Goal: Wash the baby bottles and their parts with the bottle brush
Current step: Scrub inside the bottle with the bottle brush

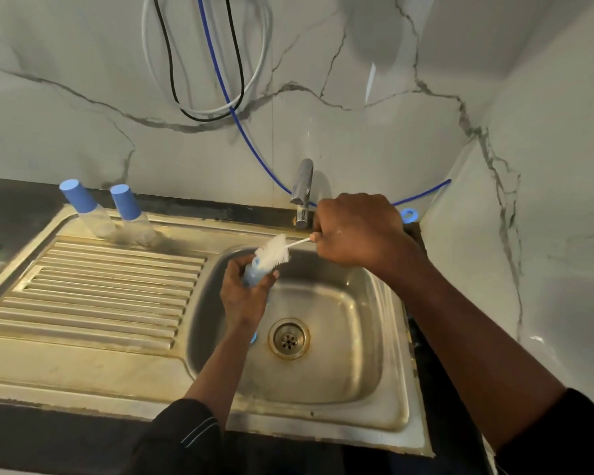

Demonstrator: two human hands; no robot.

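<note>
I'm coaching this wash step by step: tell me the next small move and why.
Probably push the bottle brush deeper into the blue part and twist. The right hand holds the brush by its thin handle, the left hand grips the part over the sink, and most bristles sit outside its opening.

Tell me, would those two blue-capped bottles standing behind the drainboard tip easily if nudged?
Probably. The left bottle and the right bottle are tall and narrow. Their clear bodies look empty, so they are likely light. On the smooth steel drainboard they might also slide.
</note>
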